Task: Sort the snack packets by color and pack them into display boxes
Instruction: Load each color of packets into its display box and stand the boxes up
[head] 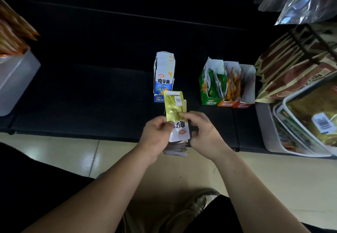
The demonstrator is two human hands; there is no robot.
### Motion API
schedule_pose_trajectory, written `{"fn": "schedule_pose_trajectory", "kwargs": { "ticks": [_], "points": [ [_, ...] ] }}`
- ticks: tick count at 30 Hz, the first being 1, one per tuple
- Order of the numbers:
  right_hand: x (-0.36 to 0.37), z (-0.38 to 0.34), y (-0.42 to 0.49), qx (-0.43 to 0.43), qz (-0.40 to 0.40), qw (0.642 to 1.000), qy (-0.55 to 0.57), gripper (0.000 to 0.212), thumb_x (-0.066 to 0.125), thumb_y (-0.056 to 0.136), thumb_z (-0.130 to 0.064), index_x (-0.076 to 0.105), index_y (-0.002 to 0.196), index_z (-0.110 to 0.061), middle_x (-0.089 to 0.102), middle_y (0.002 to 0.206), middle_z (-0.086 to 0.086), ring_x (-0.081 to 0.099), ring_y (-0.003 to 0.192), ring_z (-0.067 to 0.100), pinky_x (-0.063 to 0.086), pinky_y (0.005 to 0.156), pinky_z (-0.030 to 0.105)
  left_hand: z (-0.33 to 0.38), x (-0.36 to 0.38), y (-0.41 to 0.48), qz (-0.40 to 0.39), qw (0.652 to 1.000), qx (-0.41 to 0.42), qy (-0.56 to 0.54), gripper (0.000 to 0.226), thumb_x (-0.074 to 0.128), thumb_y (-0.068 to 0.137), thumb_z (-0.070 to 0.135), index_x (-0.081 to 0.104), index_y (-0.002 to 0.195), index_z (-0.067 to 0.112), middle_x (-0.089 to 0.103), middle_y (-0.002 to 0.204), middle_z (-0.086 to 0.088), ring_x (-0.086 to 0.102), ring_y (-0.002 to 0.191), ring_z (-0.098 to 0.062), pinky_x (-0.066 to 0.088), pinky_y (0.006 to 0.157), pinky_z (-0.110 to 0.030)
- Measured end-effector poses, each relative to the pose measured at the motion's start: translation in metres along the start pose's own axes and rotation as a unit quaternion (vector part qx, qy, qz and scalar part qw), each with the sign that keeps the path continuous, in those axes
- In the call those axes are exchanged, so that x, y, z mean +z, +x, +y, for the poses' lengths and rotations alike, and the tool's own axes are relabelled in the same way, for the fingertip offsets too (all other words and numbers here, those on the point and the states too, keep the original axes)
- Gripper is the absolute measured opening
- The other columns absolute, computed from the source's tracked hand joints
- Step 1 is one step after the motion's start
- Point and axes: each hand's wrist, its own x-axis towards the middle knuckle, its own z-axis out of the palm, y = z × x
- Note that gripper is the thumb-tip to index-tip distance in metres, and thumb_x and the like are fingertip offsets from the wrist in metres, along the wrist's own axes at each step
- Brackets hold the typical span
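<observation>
Here, left hand (pixel 156 132): forearm reaching in from lower left, fingers curled and closed round the left edge of a stack of packets (pixel 179 132), thumb on top.
Right hand (pixel 204 134): forearm in from lower right, thumb and forefinger pinching the lower right part of the yellow packet (pixel 173 105); the other fingers curl beside the stack.
Yellow packet: upright, back side with barcode facing the camera, held just in front of the blue display box (pixel 164 79), its top overlapping that box's lower front.
Stack of packets: white-faced, fanned below the yellow one, nearer the camera than the blue display box, over the front edge of the black surface (pixel 91 87).
Blue display box: standing on the surface, filled with blue-and-white packets.
Other boxes: green display box (pixel 209 85), orange display box (pixel 230 87) and red display box (pixel 246 87) in a row to the right of the blue display box (well apart from it).
Hard to make out: the stack's count; the yellow packet's lower edge, covered by both hands; the red display box's contents.
Cut off: grey bin (pixel 14 81) far left of the blue display box, and brown bags (pixel 300 65) far right.
</observation>
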Motion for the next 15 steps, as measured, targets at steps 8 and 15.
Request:
{"fn": "schedule_pose_trajectory", "kwargs": {
  "ticks": [8,15],
  "points": [
    [-0.010,0.004,0.001,-0.117,0.093,0.986,-0.078,0.045,0.069,0.084,0.015,0.079,0.115,-0.015,0.069,0.115,-0.003,0.068,0.107,0.012,0.048,0.091,0.007,0.011,-0.001,-0.002,-0.037,0.992,-0.080,-0.093,0.029,0.047,0.109,0.033,0.070,0.110,0.014,0.078,0.102,-0.014,0.076,0.089,-0.024,0.063,0.075,-0.029],
    [-0.036,-0.028,-0.002,-0.120,0.231,0.965,-0.026,0.015,0.064,0.101,-0.011,0.073,0.111,-0.017,0.071,0.095,-0.010,0.064,0.087,0.000,0.046,0.076,0.008,-0.008,-0.002,0.000,-0.011,0.999,-0.035,0.029,0.015,0.059,0.104,0.024,0.072,0.097,0.023,0.077,0.094,-0.004,0.074,0.095,-0.023,0.060,0.089,-0.035]
  ]
}}
